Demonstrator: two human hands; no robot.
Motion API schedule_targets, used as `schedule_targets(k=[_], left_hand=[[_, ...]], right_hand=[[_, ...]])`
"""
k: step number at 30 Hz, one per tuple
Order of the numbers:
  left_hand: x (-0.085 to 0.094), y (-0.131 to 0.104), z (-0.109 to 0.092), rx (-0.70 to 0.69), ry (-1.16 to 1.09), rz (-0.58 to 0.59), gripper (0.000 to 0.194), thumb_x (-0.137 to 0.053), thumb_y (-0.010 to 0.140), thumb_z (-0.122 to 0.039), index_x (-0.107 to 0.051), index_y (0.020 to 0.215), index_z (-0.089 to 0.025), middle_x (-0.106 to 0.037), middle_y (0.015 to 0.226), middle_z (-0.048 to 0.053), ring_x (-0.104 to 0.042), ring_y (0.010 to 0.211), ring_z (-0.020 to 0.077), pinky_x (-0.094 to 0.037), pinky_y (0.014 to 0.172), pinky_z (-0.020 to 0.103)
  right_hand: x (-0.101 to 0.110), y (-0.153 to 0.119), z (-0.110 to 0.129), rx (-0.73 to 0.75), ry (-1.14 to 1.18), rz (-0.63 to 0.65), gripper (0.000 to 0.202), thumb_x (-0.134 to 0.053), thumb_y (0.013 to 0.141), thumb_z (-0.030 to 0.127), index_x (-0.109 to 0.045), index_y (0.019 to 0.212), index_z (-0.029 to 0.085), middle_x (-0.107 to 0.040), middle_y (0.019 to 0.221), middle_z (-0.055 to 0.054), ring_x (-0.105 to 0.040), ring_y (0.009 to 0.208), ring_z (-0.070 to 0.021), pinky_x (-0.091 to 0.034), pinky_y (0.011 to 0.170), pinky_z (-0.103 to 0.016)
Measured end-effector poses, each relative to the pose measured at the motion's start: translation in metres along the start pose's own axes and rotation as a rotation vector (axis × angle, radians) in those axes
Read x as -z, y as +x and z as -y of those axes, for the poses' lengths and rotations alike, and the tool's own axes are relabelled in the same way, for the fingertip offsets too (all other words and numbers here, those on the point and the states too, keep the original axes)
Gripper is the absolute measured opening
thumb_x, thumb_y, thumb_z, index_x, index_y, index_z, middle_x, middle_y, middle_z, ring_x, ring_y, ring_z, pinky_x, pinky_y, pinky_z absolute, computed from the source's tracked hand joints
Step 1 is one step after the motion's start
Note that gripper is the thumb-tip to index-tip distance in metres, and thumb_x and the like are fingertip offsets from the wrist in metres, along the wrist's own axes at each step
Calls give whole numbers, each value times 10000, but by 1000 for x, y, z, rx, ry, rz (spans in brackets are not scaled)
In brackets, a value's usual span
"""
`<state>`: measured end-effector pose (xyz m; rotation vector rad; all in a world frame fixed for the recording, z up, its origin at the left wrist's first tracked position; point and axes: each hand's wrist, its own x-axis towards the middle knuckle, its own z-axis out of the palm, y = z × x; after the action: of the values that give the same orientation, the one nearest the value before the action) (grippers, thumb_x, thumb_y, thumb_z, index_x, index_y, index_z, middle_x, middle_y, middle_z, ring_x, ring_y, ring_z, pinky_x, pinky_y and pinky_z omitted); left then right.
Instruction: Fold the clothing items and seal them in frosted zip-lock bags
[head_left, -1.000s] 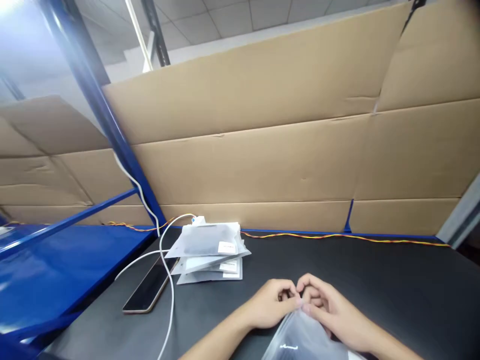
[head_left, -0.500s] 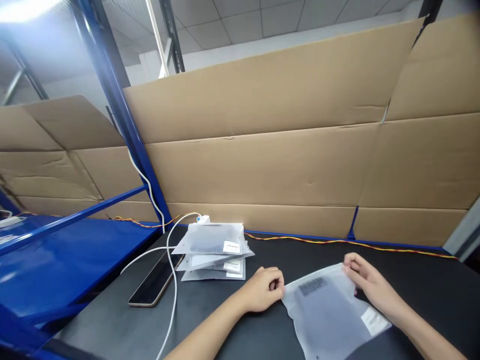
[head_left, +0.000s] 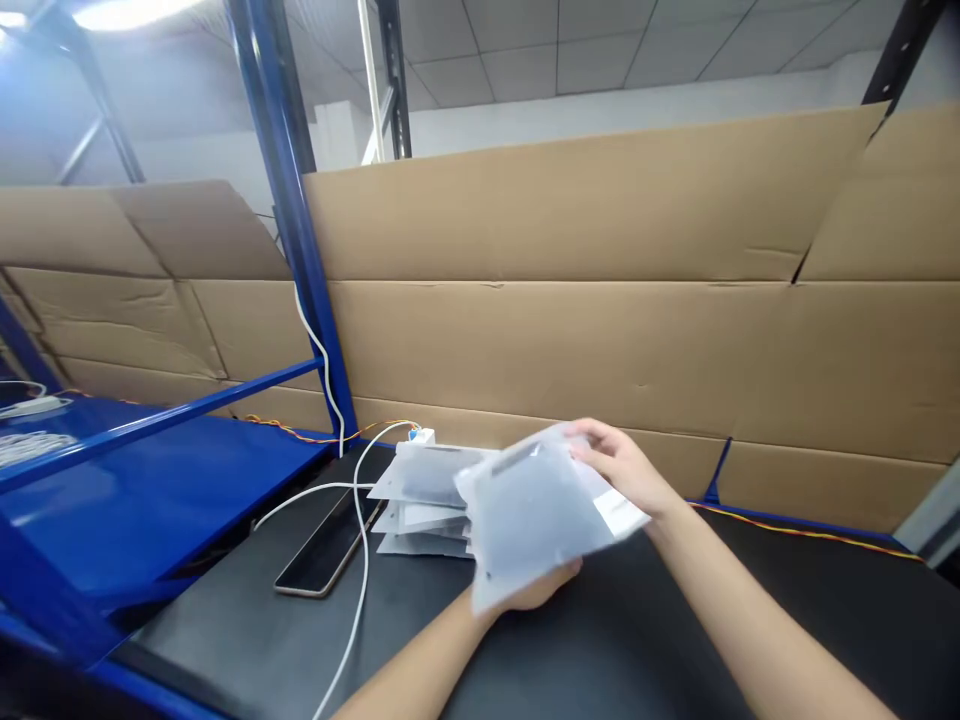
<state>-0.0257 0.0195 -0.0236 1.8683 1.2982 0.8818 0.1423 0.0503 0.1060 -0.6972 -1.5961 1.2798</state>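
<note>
Pinched between right hand and left hand, the frosted bag risked toppling the uneven stack beneath.

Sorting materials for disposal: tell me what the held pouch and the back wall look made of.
Pouch: apparently thin frosted plastic film, matte; dark contents show dimly through and it bends in the right hand. Back wall: brown corrugated cardboard, dull, creased, with fold lines.

A frosted plastic pouch is being held by the left hand beneath and the right hand at its far edge, just beside the stack of pouches.
</note>
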Motion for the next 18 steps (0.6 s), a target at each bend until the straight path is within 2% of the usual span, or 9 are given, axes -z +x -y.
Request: schedule_targets(k=[2,4,6,8,12,15,18], left_hand=[[0,-3,-1,-100,18,101,210,-599,841,-296,-764,877,-171,-690,744,-18,-569,644,136,-485,608,165],[1,-6,-2,-189,40,195,161,-618,834,-212,-737,936,-179,-697,773,-18,-587,661,127,-456,620,173],[2,-8,0,-238,71,232,160,-592,850,-180,-718,948,-177,-699,791,-8,-597,674,138,-442,622,191],[3,-9,2,-267,106,248,157,-576,857,-174,-704,948,-172,-705,816,5,-604,686,156,-438,624,213],[3,-8,7,-292,157,254,149,-571,861,-176,-684,957,-170,-714,879,27,-622,733,186,-449,661,245],[1,-8,7,-310,172,261,163,-559,867,-155,-675,979,-181,-709,876,11,-627,730,170,-449,664,231],[1,-8,6,-327,200,254,141,-552,880,-148,-676,930,-192,-688,862,-2,-624,756,153,-453,693,219]], right_hand=[[-36,46,-4,17,41,-74,358,-746,732,415,-658,1035,248,-693,899,2,-614,696,-155,-497,648,-277],[-68,82,-21,12,26,-94,350,-686,786,386,-635,1101,244,-691,886,11,-618,703,-148,-503,660,-275],[-91,102,-47,-26,-20,-98,283,-651,825,342,-647,1074,207,-674,798,15,-607,659,-144,-505,635,-279],[-106,109,-74,-75,-90,-75,208,-662,852,316,-668,997,168,-668,786,3,-612,658,-148,-521,628,-292],[-111,106,-108,-88,-208,-42,211,-648,911,311,-640,1050,153,-666,997,-31,-649,824,-163,-554,735,-329],[-104,104,-114,-43,-263,-65,280,-678,822,265,-617,1082,185,-650,882,2,-629,752,-155,-533,712,-307],[-84,94,-112,14,-342,-106,370,-596,838,328,-543,1176,187,-633,861,-8,-613,702,-160,-520,659,-304]])
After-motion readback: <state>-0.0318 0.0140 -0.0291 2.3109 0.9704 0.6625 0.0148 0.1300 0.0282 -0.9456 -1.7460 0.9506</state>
